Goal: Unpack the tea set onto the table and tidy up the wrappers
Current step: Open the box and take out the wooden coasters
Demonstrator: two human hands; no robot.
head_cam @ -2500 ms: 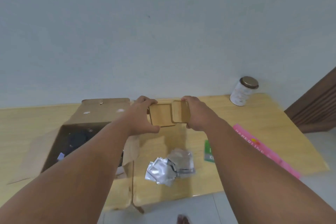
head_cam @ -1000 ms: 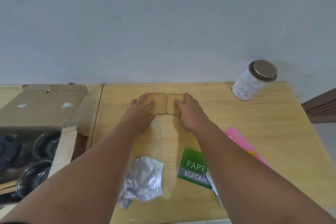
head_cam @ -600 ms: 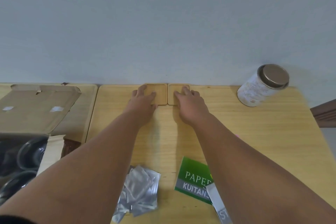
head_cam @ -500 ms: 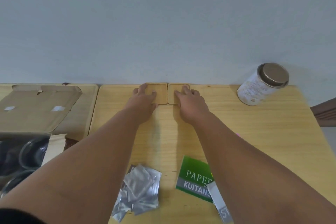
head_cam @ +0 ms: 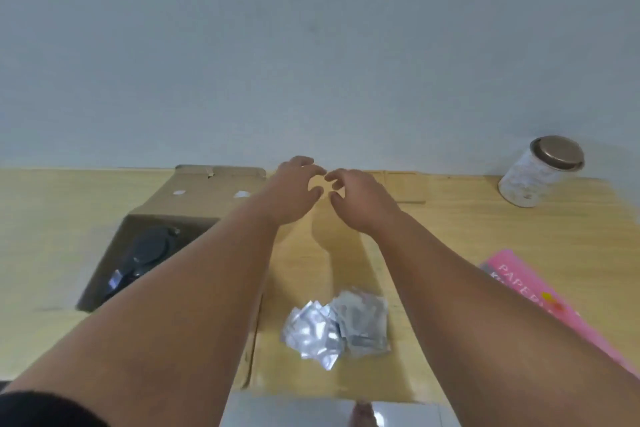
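Observation:
A wooden coaster (head_cam: 405, 187) lies flat at the table's far edge against the wall; its neighbour is mostly hidden behind my right hand. My left hand (head_cam: 294, 189) and my right hand (head_cam: 358, 196) hover empty just above the table, fingers spread and curled, fingertips nearly meeting. My right hand is just left of the coaster. The open cardboard box (head_cam: 194, 198) sits at the left, with dark tea ware (head_cam: 145, 253) inside it. A heap of silver foil wrappers (head_cam: 336, 324) lies near the front edge between my forearms.
A white tin with a bronze lid (head_cam: 540, 172) stands at the back right by the wall. A pink paper pack (head_cam: 540, 302) lies at the right front edge. The wooden table (head_cam: 485, 229) ends near the bottom, with grey floor below.
Both hands have let go of the two coasters, lifted and pulled back left. The camera view has shifted, so the box shows more and the green pack has left the frame.

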